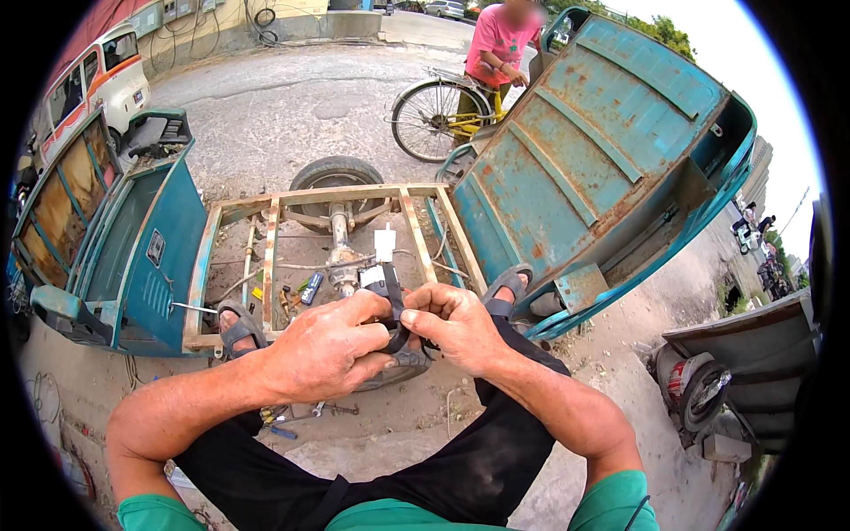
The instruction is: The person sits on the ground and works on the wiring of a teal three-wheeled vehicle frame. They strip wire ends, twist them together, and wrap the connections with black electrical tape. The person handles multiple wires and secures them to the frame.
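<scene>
My left hand [341, 341] and my right hand [453, 323] meet above the vehicle frame, fingers closed in a pinch. Between them they hold a black strip [395, 294] that looks like tape or strap. A dark rounded part hangs partly hidden behind my fingers. Just beyond the fingertips is a small white and grey block [375, 278], with a flat white piece [384, 245] standing above it. Whether the strip is wrapped around the block I cannot tell. Below lies the bare, rusty metal frame [305, 194], with an axle [340, 232] running under it.
A tipped-up teal truck bed [567, 150] leans at the right, and a teal cab section [146, 257] stands left. A wheel [332, 173] sits behind the frame. Tools [305, 290] lie on the ground. Further off, a person [500, 44] stands by a yellow bicycle [443, 119].
</scene>
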A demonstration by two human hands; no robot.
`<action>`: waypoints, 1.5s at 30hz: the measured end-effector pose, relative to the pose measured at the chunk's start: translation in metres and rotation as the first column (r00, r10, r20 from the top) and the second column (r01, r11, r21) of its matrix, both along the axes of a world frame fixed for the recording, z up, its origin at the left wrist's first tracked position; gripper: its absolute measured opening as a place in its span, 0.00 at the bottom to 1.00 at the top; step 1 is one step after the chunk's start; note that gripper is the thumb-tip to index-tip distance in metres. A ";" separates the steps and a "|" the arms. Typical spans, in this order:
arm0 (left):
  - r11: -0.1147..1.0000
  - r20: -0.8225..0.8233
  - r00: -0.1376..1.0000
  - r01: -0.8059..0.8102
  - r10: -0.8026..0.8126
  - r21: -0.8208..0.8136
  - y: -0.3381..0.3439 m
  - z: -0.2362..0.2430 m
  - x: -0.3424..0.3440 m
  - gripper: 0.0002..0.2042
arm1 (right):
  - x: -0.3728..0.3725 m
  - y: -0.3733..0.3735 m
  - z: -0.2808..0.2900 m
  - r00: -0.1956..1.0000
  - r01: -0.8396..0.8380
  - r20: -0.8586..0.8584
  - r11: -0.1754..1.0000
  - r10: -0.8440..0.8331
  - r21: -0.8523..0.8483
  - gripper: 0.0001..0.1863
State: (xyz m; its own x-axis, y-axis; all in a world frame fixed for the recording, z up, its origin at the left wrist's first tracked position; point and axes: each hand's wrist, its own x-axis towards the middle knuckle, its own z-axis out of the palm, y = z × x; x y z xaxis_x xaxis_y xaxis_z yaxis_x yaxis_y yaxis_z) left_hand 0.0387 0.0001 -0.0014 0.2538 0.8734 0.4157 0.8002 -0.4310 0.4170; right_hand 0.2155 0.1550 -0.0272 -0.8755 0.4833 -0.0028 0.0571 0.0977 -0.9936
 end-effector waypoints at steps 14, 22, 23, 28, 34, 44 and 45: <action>0.995 0.275 0.960 -0.024 0.050 -0.100 -0.002 0.003 -0.009 0.09 | -0.005 -0.004 -0.003 0.994 0.080 -0.081 0.996 -0.077 0.040 0.12; 0.956 0.350 0.900 -0.189 0.260 -0.223 -0.005 0.002 -0.003 0.11 | -0.007 -0.011 0.008 0.996 0.086 -0.015 0.932 -0.087 0.351 0.15; 0.934 0.336 0.891 -0.210 0.305 -0.289 -0.005 0.002 -0.003 0.12 | -0.005 -0.011 0.005 0.997 0.078 -0.022 0.925 -0.076 0.371 0.15; 0.831 0.665 0.575 -0.048 0.477 -0.554 -0.001 0.003 -0.004 0.15 | -0.004 -0.019 0.007 0.998 0.064 -0.058 0.844 -0.038 0.533 0.16; 0.898 0.540 0.751 -0.156 0.379 -0.412 -0.011 0.020 -0.002 0.15 | -0.005 -0.013 0.004 0.997 0.062 0.024 0.951 -0.073 0.302 0.17; 0.990 0.059 0.994 -0.089 0.095 -0.108 -0.006 0.002 -0.011 0.29 | -0.004 -0.010 -0.006 1.000 -0.017 0.027 0.940 0.009 0.339 0.13; 0.991 0.081 0.992 -0.091 0.099 -0.098 -0.004 0.000 -0.011 0.27 | -0.004 -0.009 -0.008 0.999 -0.027 0.034 0.936 0.016 0.351 0.13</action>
State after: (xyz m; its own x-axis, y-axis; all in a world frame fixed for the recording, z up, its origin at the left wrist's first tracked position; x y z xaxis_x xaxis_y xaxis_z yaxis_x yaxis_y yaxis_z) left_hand 0.0276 -0.0044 -0.0011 0.1350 0.9279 0.3475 0.7955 -0.3106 0.5203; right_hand 0.2111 0.1460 -0.0354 -0.8879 0.4390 0.1372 0.0805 0.4421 -0.8933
